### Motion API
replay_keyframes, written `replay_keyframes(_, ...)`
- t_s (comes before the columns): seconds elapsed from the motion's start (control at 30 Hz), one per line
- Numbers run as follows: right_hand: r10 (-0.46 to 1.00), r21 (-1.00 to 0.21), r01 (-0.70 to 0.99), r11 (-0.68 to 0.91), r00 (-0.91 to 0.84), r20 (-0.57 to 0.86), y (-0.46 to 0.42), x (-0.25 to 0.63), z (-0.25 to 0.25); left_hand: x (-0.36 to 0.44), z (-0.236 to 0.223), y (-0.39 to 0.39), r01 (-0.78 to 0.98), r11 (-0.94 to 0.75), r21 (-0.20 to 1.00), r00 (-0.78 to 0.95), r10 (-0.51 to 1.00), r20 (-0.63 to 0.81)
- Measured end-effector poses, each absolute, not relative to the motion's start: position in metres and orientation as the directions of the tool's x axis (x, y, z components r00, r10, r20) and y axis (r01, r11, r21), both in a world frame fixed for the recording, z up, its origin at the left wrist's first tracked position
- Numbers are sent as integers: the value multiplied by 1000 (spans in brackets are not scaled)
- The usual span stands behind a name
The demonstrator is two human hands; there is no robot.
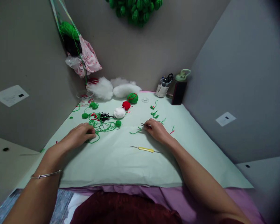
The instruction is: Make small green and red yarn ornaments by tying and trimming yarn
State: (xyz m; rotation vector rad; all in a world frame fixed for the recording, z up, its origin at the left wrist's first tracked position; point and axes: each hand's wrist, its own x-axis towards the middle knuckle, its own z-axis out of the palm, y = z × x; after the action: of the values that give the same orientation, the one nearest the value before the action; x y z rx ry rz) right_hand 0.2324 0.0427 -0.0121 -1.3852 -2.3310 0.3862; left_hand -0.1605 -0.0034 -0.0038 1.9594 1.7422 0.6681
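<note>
My left hand [80,135] rests on the table cover with its fingers curled together, at the edge of a tangle of green yarn [105,127]. A strand runs under its fingertips; whether they pinch it is hidden. Farther right, my right hand [155,129] is closed on a slim dark pointed tool [143,125], whose tips stick out to the left. Just below those tips lies a short piece of green yarn [135,132]. A crochet hook with a yellow handle [146,149] lies on the cover nearer to me.
Behind the tangle sit white [119,113], red [126,105] and green [132,98] yarn balls, with fluffy white stuffing [102,88] at the wall. A pen holder [162,89] and a bottle [180,88] stand back right. A yarn bag [90,56] hangs back left.
</note>
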Motion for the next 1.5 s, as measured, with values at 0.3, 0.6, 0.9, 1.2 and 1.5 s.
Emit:
replay_keyframes(0.3, 929, -769, 554, 321, -342, 141, 38, 227, -3, -155, 62, -9, 698, -177, 694, 80, 982, 170)
replay_keyframes(0.6, 945, -895, 373, 243, -299, 132, 32, 214, 11, -111, 107, -21, 287, -306, 908, -162, 919, 361)
replay_keyframes(0.9, 911, -789, 548, 278, -411, 36, 36, 234, 17, -66, 108, -5, -266, -455, 850, -124, 890, 438)
replay_keyframes(1.2, 778, -750, 572, 333, -616, -124, 30, 247, 26, -4, 37, 16, -506, -34, 862, 116, 988, 107)
replay_keyframes(1.5, 884, -974, 152, 166, -461, 79, 18, 208, 14, 40, -11, -6, 283, -543, 791, 218, 839, 498)
